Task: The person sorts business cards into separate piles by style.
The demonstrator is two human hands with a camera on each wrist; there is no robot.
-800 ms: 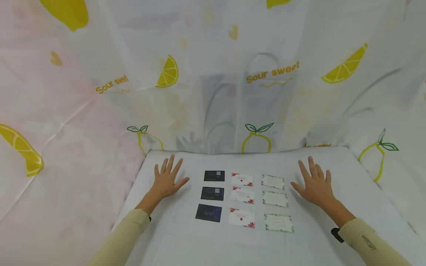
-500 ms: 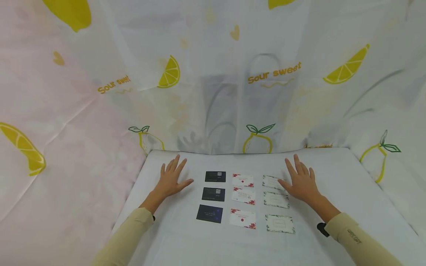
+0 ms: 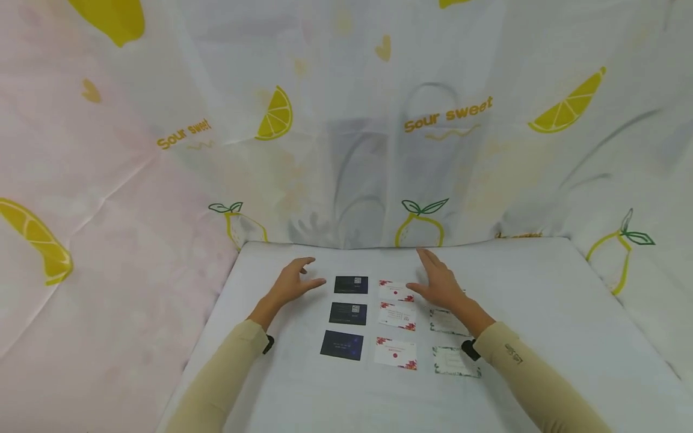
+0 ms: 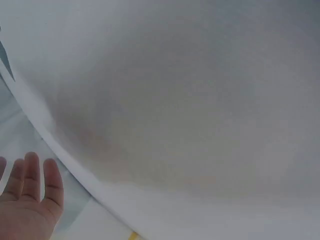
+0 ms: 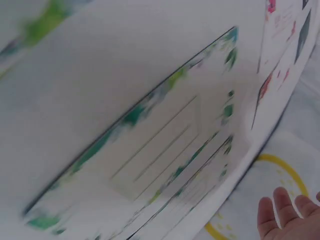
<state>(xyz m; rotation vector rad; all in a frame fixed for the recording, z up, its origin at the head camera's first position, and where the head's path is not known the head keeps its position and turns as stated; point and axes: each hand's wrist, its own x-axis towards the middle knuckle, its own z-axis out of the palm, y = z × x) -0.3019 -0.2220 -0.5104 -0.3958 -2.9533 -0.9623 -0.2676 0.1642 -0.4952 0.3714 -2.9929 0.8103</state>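
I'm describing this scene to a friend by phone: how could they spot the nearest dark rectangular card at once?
On the flat white table, find the left-hand column of dark cards. At its near end lies the navy-blue rectangular card. Blue-violet patches set it apart from the two black rectangular cards behind it, each bearing a pale square code.

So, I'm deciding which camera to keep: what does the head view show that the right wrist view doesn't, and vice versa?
Only the head view shows the left hand, the beige sleeves and orange Sour sweet lettering. Only the right wrist view shows the palm side of the right hand. Both show that hand, leaf-bordered cards, red-flowered cards, the white tabletop and yellow-printed cloth.
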